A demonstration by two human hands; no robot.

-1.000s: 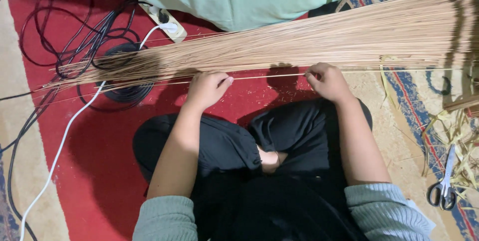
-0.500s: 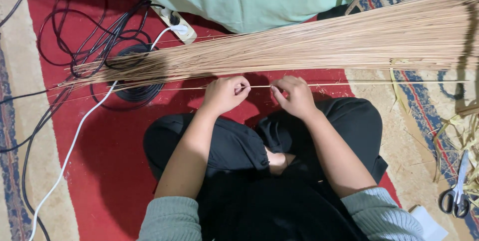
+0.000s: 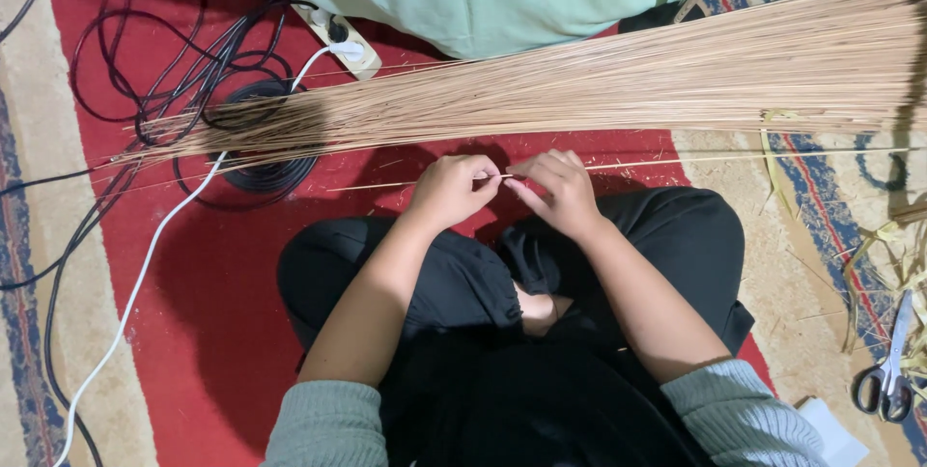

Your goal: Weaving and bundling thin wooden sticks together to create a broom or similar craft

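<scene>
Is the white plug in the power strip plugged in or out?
Plugged in. The white plug sits seated in the power strip on the red rug, its white cable trailing away across the rug.

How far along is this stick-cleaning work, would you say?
Done: a big bundle of bare sticks lies across the red rug. In hand: the left hand and right hand pinch one thin stick. Left: leafy strips near the scissors, perhaps scraps.

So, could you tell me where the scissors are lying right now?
In the head view the scissors lie at the far right edge on the beige carpet, beside the scattered leaf strips and well clear of the right hand.
</scene>
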